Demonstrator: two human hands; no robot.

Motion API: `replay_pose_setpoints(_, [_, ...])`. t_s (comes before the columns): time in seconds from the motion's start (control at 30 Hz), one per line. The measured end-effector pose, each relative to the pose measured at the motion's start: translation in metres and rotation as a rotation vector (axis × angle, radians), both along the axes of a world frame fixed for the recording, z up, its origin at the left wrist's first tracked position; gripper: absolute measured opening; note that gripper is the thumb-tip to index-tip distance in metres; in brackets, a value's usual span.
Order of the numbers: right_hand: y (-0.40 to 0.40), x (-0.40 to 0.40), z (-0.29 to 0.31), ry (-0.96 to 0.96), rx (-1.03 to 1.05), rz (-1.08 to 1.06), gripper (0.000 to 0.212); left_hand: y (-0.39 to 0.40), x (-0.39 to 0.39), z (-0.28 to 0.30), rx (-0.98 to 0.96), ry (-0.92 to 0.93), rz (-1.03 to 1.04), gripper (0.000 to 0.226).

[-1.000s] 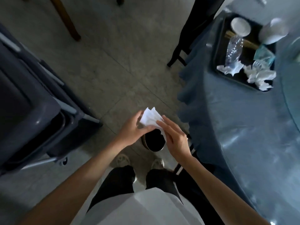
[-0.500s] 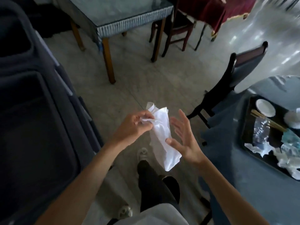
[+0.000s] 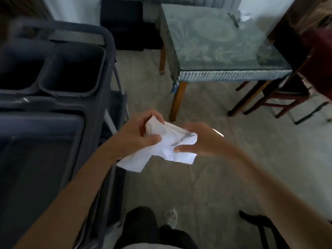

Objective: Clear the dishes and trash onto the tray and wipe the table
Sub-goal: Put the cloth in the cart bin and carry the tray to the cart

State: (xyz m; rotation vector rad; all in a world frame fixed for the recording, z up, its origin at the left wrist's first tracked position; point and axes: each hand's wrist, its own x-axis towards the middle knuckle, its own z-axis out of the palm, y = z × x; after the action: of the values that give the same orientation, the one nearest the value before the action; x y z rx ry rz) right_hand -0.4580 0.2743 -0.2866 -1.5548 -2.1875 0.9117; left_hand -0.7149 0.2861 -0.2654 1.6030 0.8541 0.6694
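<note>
At mid-frame both hands, left hand (image 3: 143, 133) and right hand (image 3: 201, 141), pinch a white cloth (image 3: 167, 146), spreading it; wiping the worktop likely follows.

1. Both forearms were bare, with no sleeve in view down to the left hand (image 3: 138, 133) and the right hand (image 3: 201, 141).
2. Neither wrist nor any finger carried a watch, band or ring.
3. A light grey-white top (image 3: 143, 246) showed at the bottom edge.
4. The legs wore dark trousers (image 3: 143, 225).
5. One pale, whitish shoe (image 3: 170, 218) showed on the floor.
</note>
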Motion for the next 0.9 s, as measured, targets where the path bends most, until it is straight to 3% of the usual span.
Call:
replay_pose_setpoints(0.03, [0.028, 0.002, -0.001, 0.023, 0.009, 0.011, 0.027, 0.017, -0.007, 0.000, -0.028, -0.042, 0.076, 0.030])
replay_pose_setpoints(0.3, [0.245, -0.047, 0.012, 0.092, -0.079, 0.330, 0.033, 0.147, -0.072, -0.001, -0.062, -0.248, 0.659, 0.044])
replay_pose_setpoints(0.43, [0.343, -0.090, 0.016, 0.074, -0.133, 0.443, 0.005, 0.217, -0.112, 0.013, -0.002, -0.217, 0.780, 0.036])
replay_pose_setpoints(0.57, [0.416, -0.141, 0.003, 0.076, -0.178, 0.524, 0.030, 0.288, -0.165, 0.023, -0.077, -0.116, 0.930, 0.025])
replay_pose_setpoints(0.63, [0.439, -0.166, -0.011, 0.097, -0.178, 0.535, 0.025, 0.324, -0.192, 0.019, -0.120, 0.026, 0.978, 0.018])
replay_pose_setpoints(0.73, [0.466, -0.203, -0.033, 0.113, -0.183, 0.526, 0.016, 0.374, -0.228, 0.005, -0.066, 0.390, 0.996, 0.016])
replay_pose_setpoints(0.9, [0.502, -0.236, -0.067, -0.079, -0.183, 0.681, 0.016, 0.405, -0.239, -0.046, -0.143, 0.950, 0.843, 0.050])
